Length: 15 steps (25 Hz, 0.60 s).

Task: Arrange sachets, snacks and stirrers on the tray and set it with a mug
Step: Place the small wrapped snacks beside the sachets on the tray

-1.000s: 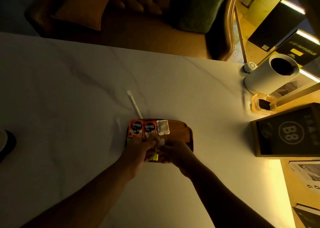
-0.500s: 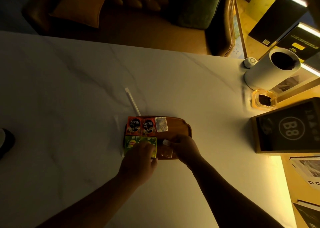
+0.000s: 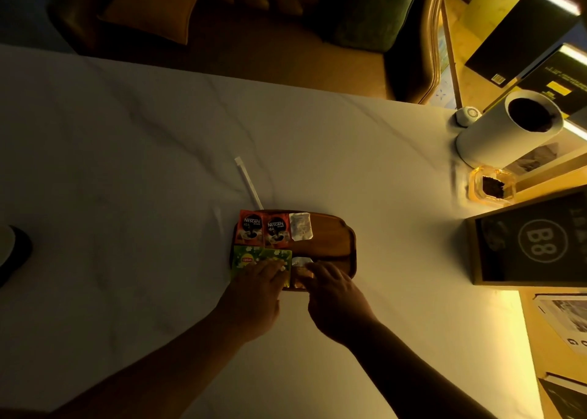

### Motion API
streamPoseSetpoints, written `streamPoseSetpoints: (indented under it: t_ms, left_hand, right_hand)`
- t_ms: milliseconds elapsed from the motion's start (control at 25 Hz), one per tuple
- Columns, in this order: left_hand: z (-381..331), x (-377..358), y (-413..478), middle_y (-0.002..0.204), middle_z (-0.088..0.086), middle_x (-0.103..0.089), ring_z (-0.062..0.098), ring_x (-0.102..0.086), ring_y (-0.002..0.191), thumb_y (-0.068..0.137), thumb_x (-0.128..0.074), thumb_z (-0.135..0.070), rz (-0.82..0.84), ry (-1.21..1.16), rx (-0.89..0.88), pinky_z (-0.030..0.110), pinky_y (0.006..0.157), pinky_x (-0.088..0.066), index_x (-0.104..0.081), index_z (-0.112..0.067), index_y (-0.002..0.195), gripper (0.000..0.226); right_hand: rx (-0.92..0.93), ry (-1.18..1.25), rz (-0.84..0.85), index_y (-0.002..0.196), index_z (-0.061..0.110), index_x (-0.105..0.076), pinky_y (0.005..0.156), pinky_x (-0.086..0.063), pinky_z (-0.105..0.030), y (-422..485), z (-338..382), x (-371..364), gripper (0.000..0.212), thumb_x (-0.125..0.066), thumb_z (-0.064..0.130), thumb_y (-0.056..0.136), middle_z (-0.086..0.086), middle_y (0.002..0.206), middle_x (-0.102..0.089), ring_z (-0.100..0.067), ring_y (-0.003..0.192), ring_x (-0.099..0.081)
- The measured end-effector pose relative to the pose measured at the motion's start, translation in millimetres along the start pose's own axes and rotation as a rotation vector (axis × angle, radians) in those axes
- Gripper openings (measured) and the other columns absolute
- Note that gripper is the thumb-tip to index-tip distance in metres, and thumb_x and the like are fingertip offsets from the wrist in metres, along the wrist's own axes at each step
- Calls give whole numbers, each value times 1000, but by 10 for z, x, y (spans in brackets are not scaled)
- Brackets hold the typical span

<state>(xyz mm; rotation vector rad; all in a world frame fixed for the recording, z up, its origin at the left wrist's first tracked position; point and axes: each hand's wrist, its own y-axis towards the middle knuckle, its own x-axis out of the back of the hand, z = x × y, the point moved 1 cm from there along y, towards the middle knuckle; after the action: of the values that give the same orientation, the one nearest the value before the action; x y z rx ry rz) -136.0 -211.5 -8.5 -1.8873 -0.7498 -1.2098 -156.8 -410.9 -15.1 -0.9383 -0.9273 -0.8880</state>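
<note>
Pressing green sachet [image 3: 254,258] onto tray [image 3: 330,237] with flat left hand [image 3: 254,294]. Touching pale sachet [image 3: 300,262] just beside it with right hand [image 3: 336,298]; cannot tell whether pinching.

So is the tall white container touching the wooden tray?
Apart. The head view shows bare table between the tall white container, far right, and the wooden tray.

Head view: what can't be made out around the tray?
Pale packet, head view: right hand covers most; type and grip unclear.
Green Lipton sachets, head view: left hand hides near edge; count unclear.
Dark object, head view: cut off by left frame edge.
White sachet print, head view: too small, dim.
</note>
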Motion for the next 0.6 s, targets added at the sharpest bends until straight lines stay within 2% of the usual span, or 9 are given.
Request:
streamPoseSetpoints:
  t_ms: [160,280,360,440,480,520,600]
  left_hand:
    - [8,-14,-22,153,7,-39,29,-33,142,89,-61,-34,14,9,1,45,112,-34,-35,-21,146,64]
    - [31,-35,-26,158,6,-31,29,-24,146,92,-57,-33,41,10,0,47,116,-27,-27,-21,149,66]
    - [31,-36,-9,160,6,-25,28,-20,147,93,-54,-33,51,-2,5,48,118,-24,-24,-21,149,65]
    - [21,-14,13,158,6,-28,28,-24,145,92,-55,-35,45,-11,10,47,116,-26,-28,-21,147,62]
    - [13,-2,25,157,5,-31,28,-27,144,92,-55,-35,42,-6,8,47,115,-28,-30,-21,146,61]
    - [11,7,36,155,5,-33,27,-29,142,92,-55,-36,41,-2,7,47,114,-29,-33,-21,144,59]
    - [10,26,55,152,4,-37,27,-34,138,91,-57,-38,39,-3,8,46,113,-33,-37,-21,142,58]
  right_hand:
    - [-24,-3,19,144,33,-41,105,-42,-43,18,80,-51,56,-55,21,91,1,151,-43,-25,139,-35]
    - [-66,45,-64,134,40,-49,96,-48,-41,61,116,35,48,-58,28,89,6,142,-51,-21,131,-44]
    - [-241,294,-142,121,47,-56,86,-53,-32,239,90,199,35,-57,36,87,16,125,-61,-8,115,-55]
    - [-502,641,-175,95,43,-70,68,-60,-32,543,8,339,14,-63,47,83,21,90,-70,3,81,-65]
    - [-586,678,-177,85,35,-73,62,-61,-35,693,-16,385,16,-68,50,82,17,75,-70,1,65,-66]
    - [-627,622,-150,84,29,-73,59,-61,-36,816,-36,398,21,-70,49,82,14,71,-70,-1,59,-65]
    - [-659,499,-101,97,23,-72,61,-61,-36,986,-48,387,29,-71,48,82,7,83,-72,-9,67,-67]
